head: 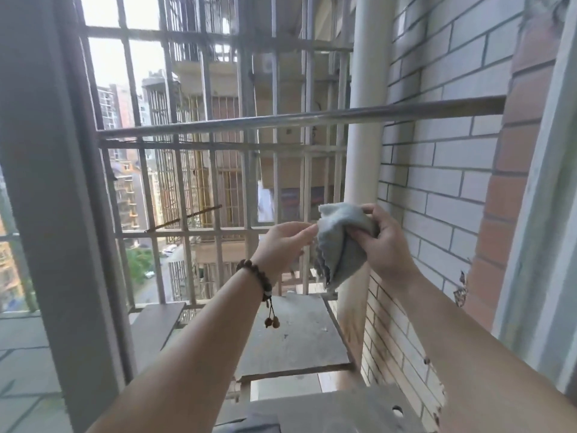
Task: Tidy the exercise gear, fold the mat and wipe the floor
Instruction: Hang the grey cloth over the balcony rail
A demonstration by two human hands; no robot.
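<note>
While both arms reach out through the window toward the barred grille (218, 145), the right hand (379, 242) grips a bunched grey cloth (338, 242), fingers curled into its folds. At the cloth's left edge, the left hand (282, 245), beaded bracelet (254, 275) on its wrist, pinches the fabric, just below the metal rail (299, 118).

There are no words, numbers, labels or signs to read here.
</note>
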